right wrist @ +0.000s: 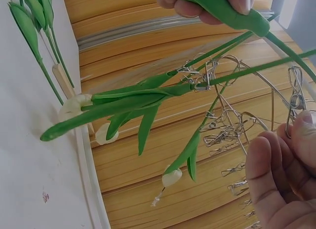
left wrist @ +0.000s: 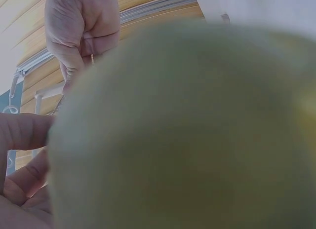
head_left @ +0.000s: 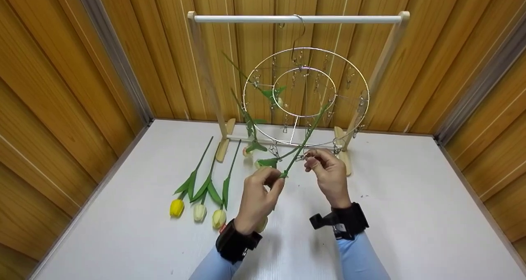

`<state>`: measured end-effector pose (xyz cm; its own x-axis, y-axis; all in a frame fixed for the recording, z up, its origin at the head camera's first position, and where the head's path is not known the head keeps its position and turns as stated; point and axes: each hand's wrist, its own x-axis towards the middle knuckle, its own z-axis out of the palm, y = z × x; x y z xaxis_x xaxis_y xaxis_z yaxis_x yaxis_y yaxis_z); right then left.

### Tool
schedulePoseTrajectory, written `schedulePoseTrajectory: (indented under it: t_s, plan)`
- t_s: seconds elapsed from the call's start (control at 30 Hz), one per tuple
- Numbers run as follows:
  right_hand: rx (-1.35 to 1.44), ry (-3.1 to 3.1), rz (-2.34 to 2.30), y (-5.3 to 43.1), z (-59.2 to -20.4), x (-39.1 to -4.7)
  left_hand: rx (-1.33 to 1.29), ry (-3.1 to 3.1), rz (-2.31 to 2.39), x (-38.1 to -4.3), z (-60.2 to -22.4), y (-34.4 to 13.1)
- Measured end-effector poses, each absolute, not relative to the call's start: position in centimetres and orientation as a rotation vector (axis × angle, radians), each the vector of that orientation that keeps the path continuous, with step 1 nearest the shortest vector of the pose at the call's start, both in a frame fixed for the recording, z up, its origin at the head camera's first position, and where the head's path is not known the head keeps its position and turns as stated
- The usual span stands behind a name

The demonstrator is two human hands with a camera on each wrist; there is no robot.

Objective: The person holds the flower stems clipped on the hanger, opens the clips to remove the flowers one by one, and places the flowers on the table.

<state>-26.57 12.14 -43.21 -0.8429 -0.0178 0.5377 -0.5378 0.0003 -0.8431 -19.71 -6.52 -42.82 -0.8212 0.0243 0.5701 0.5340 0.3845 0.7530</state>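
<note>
My left hand (head_left: 261, 196) pinches an artificial tulip (head_left: 305, 140) where its leaves meet the stem, the stem slanting up to the right. That tulip's pale bloom (left wrist: 182, 130) fills most of the left wrist view as a blur. With thumb and fingertips, my right hand (head_left: 331, 179) pinches a metal wire clip (right wrist: 295, 98) that hangs from the round wire drying rack (head_left: 368, 92). Other tulips hang bloom-down from clips on the rack's left and front, among them one with green leaves (right wrist: 123, 103) and one with a white bloom (right wrist: 172, 177).
A wooden stand with a white rail (head_left: 246, 19) bears the rack by its hook. Left of my hands, a yellow tulip (head_left: 176, 208), a white tulip (head_left: 199, 212) and a pale yellow tulip (head_left: 219, 218) lie on the white table (head_left: 411, 214). Wood-patterned walls enclose the back and sides.
</note>
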Motion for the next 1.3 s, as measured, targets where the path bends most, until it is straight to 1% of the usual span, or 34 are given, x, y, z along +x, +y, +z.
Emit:
schedulePoseTrajectory:
  t_s: [0.6, 1.03, 1.3]
  plan:
    - [0.539, -1.949, 1.975, 12.7, -43.0, -26.6, -0.547, -2.145, -1.404, -18.8, -43.0, -6.7]
    - [0.490, -1.939, 2.033, 12.9, -43.0, -26.7, -0.576, -2.098, -1.443, -19.1, -44.1, -7.2]
    - [0.462, -1.960, 2.049, 13.1, -43.0, -26.7, -0.571, -2.123, -1.415, -19.3, -44.1, -7.4]
